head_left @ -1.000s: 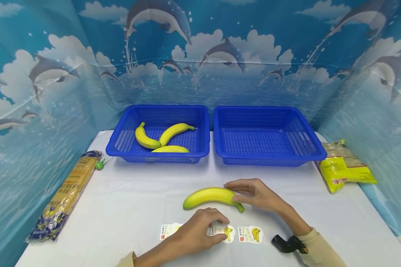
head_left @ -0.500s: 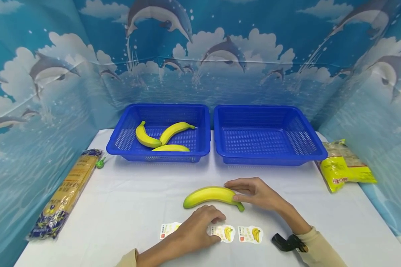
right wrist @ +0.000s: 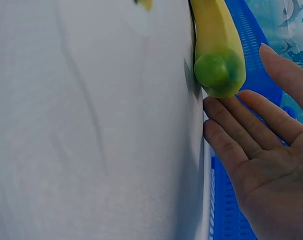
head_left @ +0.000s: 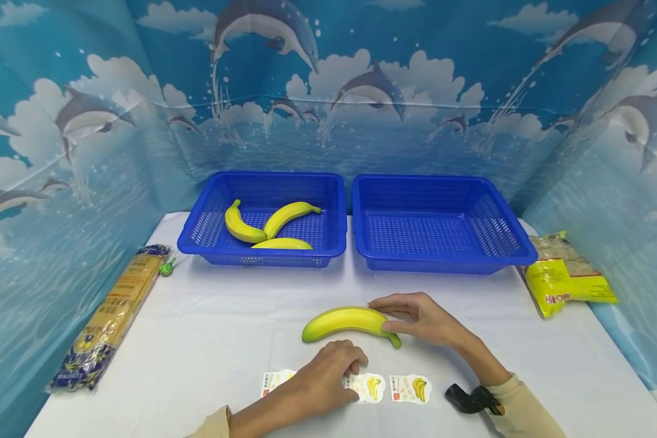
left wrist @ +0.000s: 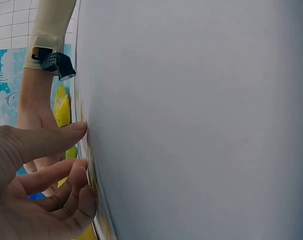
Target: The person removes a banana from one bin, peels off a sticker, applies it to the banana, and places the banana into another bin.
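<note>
In the head view a yellow banana with green ends lies on the white table. My right hand rests beside its stem end, fingertips right at the peel. From the right wrist, its fingers look extended below the green end of the banana. Closer to me, my left hand is low over a row of small banana-print cards; the middle card shows past its fingers. Its thumb and loosely bent fingers stand apart at the table surface, with nothing seen between them. The left card is partly hidden by that hand.
Behind the banana stand two blue baskets: the left basket holds three bananas, the right basket none. A noodle packet and small green item lie left, a yellow bag right. Another card lies nearby.
My left hand's thumb and fingertips have drawn slightly left, uncovering more of the middle card. My right hand and the banana have stayed in place.
</note>
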`<state>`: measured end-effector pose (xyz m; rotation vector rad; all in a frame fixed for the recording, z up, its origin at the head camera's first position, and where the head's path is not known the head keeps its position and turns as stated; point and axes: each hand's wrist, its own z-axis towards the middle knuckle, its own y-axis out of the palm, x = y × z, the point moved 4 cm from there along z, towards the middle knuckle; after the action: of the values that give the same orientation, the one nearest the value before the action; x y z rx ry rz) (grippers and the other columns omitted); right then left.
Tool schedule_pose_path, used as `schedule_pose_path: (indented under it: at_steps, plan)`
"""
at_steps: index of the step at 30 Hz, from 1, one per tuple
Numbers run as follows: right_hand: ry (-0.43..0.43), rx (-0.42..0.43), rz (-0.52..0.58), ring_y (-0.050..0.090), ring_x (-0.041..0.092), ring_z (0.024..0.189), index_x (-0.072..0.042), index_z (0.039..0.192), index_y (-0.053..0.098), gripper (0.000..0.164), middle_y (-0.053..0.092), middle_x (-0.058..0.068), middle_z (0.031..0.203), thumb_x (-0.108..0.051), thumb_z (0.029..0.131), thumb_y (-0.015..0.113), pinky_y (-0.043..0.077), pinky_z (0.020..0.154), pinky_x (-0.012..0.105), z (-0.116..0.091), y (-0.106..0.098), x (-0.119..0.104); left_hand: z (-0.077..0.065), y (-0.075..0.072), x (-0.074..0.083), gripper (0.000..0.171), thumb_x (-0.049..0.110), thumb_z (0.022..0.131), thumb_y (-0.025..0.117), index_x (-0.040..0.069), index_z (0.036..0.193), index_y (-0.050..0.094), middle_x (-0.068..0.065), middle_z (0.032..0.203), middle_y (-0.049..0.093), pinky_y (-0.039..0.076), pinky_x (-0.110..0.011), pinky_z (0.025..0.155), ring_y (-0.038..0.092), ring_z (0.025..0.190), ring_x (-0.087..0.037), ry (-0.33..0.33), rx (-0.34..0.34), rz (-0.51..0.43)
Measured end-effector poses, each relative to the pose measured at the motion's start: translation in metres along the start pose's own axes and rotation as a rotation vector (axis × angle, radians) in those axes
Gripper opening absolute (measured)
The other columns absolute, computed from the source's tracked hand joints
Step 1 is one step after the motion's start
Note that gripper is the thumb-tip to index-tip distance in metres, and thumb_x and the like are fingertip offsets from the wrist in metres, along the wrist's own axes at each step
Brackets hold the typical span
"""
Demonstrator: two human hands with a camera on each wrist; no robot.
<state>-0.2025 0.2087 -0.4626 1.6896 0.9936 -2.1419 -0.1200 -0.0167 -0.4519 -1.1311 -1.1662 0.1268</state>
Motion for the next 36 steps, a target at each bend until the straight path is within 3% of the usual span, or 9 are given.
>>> schedule_pose_path:
  at_steps: [7,12,20,25,32,36]
  plan:
    - [-0.01,0.001,-0.003,0.067,0.031,0.131,0.009,0.142,0.063,0.044,0.068,0.024,0.141,-0.004,0.101,0.075,0.054,0.111,0.04,-0.001,-0.001,0.001,0.0,0.0,0.0,0.037,0.005,0.083,0.092,0.014,0.111,0.07,0.016,0.089,0.054,0.049,-0.021,0.091,0.048,0.098,-0.001,-0.057,-0.059,-0.006]
    - [-0.009,0.003,-0.008,0.068,0.029,0.131,0.009,0.142,0.063,0.044,0.068,0.023,0.141,-0.005,0.101,0.075,0.054,0.111,0.039,-0.001,0.0,0.0,0.003,0.0,0.0,0.032,0.005,0.08,0.093,0.013,0.103,0.072,0.013,0.083,0.054,0.049,-0.022,0.091,0.049,0.095,-0.002,-0.038,-0.051,0.02]
    - [0.008,0.002,-0.021,0.068,0.026,0.131,0.009,0.142,0.063,0.045,0.068,0.023,0.141,-0.006,0.101,0.075,0.054,0.112,0.04,-0.001,0.001,0.0,0.008,0.005,-0.012,0.028,0.009,0.077,0.093,0.016,0.094,0.072,0.015,0.082,0.051,0.046,-0.019,0.077,0.047,0.084,-0.001,0.037,-0.025,0.048]
    - [0.007,-0.001,-0.018,0.068,0.028,0.131,0.009,0.142,0.063,0.045,0.068,0.023,0.142,-0.006,0.101,0.075,0.053,0.112,0.038,0.0,0.002,0.0,0.006,0.0,-0.01,0.034,0.007,0.074,0.094,0.018,0.09,0.066,0.014,0.086,0.051,0.047,-0.018,0.076,0.046,0.084,-0.001,0.01,-0.029,0.042]
    - [-0.003,0.0,-0.013,0.068,0.029,0.13,0.009,0.142,0.063,0.045,0.068,0.024,0.141,-0.005,0.101,0.075,0.054,0.111,0.038,0.001,0.0,-0.001,0.005,-0.008,-0.003,0.052,0.003,0.072,0.093,0.021,0.107,0.059,0.013,0.086,0.053,0.045,-0.018,0.077,0.048,0.081,-0.002,-0.036,-0.048,0.008]
    - [-0.009,0.001,-0.011,0.069,0.029,0.129,0.009,0.142,0.063,0.044,0.068,0.024,0.141,-0.004,0.101,0.074,0.056,0.11,0.038,0.001,0.0,-0.001,0.008,-0.014,-0.004,0.045,0.006,0.076,0.095,0.019,0.109,0.068,0.013,0.081,0.056,0.048,-0.017,0.075,0.05,0.076,0.0,-0.052,-0.097,-0.039]
